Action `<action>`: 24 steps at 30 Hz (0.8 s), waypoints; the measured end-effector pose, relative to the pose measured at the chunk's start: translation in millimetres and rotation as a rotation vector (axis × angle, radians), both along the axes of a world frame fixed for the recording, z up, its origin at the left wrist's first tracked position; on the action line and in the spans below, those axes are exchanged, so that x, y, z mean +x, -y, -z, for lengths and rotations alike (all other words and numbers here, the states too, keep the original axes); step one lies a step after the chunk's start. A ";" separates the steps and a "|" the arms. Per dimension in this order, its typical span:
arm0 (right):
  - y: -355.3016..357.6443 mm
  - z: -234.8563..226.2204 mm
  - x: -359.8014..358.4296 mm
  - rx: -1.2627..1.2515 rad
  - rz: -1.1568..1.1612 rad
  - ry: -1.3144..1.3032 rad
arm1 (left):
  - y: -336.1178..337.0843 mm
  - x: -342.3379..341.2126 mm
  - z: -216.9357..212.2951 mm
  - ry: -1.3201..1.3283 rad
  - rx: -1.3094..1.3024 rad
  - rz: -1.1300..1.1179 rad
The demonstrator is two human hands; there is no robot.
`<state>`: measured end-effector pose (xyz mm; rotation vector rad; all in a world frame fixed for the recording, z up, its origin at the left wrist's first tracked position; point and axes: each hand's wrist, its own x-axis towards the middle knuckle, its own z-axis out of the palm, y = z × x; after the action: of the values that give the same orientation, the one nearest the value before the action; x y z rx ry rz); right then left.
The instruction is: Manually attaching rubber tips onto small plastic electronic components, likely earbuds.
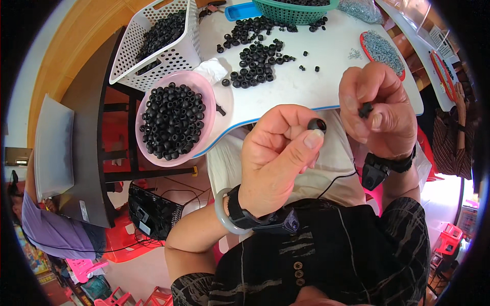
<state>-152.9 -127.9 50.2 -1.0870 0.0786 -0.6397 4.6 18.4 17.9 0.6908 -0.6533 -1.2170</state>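
My left hand [273, 160] pinches a round, hollow black plastic cap [317, 124] between thumb and fingers, its opening tipped up. To the right and slightly higher, my right hand [385, 109] grips a small black plastic piece [365, 110] between thumb and fingertips. The two parts are apart, above my lap close to the table's near edge. Loose black caps [255, 66] of the same kind lie in a heap on the white table [306, 86] beyond my hands. Left of them, a pink bowl [208, 94] is filled with more such caps [172, 121].
A white perforated basket [176, 58] of black parts stands at the far left. Farther back are a green basket [293, 15] and a blue tray [241, 12]. At right, a red tray [363, 42] holds small metal pieces. Another person's arm [461, 115] shows at the far right.
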 end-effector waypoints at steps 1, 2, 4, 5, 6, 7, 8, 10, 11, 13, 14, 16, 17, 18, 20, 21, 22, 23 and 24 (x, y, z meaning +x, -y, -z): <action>-1.1 -1.9 0.5 0.001 -0.002 0.000 | 0.2 0.2 0.0 -0.003 -0.008 0.003; -3.5 -5.5 1.3 0.014 0.042 -0.043 | 0.3 0.6 0.5 -0.006 -0.016 0.009; -1.6 -5.7 2.2 0.026 0.086 -0.087 | 0.9 0.1 2.9 -0.017 -0.028 0.004; 6.6 -2.9 1.8 -0.157 0.222 -0.251 | 2.0 -0.5 3.7 -0.027 -0.041 0.007; 15.5 0.1 2.1 -0.340 0.361 -0.419 | 2.3 -0.6 4.4 -0.030 -0.045 0.017; 25.8 8.6 5.8 -0.499 0.477 -0.514 | 2.2 0.2 5.6 -0.028 -0.022 0.014; 41.5 18.6 6.3 -0.710 0.509 -0.616 | 3.8 0.7 7.2 -0.026 -0.001 0.011; 77.5 51.4 2.0 -0.991 0.577 -0.742 | 6.1 -3.5 10.4 -0.054 0.009 0.005; 95.4 71.4 0.7 -1.056 0.616 -0.760 | 7.6 -5.3 11.2 -0.073 0.026 -0.016; 121.7 94.1 -2.4 -1.088 0.588 -0.835 | 10.3 -7.1 14.9 -0.071 0.028 0.000; 127.3 96.3 -1.8 -1.112 0.537 -0.898 | 10.1 -7.7 16.1 -0.067 0.040 -0.005; 136.3 98.0 -2.2 -1.072 0.495 -0.929 | 12.2 -9.0 16.5 -0.069 0.044 0.005; 139.4 97.6 -1.7 -1.034 0.439 -0.948 | 13.1 -8.5 16.8 -0.059 0.049 -0.001; 142.1 100.9 -3.6 -1.034 0.446 -0.953 | 14.0 -8.2 17.3 -0.049 0.054 -0.006; 147.0 108.3 -5.7 -0.936 0.392 -0.891 | 13.8 -8.0 18.9 -0.094 0.055 -0.010; 151.9 107.2 -7.3 -0.937 0.391 -0.891 | 13.4 -7.8 19.3 -0.137 0.059 -0.021; 158.5 104.4 -10.2 -0.940 0.450 -0.897 | 13.9 -7.1 18.4 -0.139 0.058 -0.023; 164.2 103.1 -15.2 -0.940 0.506 -0.908 | 13.4 -6.6 18.4 -0.144 0.059 -0.029; 173.7 97.4 -22.6 -0.941 0.507 -0.908 | 14.0 -4.9 18.3 -0.144 0.057 -0.034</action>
<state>-175.5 -301.6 -47.2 -2.2535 0.9352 -0.5812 -0.4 4.4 -0.5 0.6526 -0.4871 -1.2450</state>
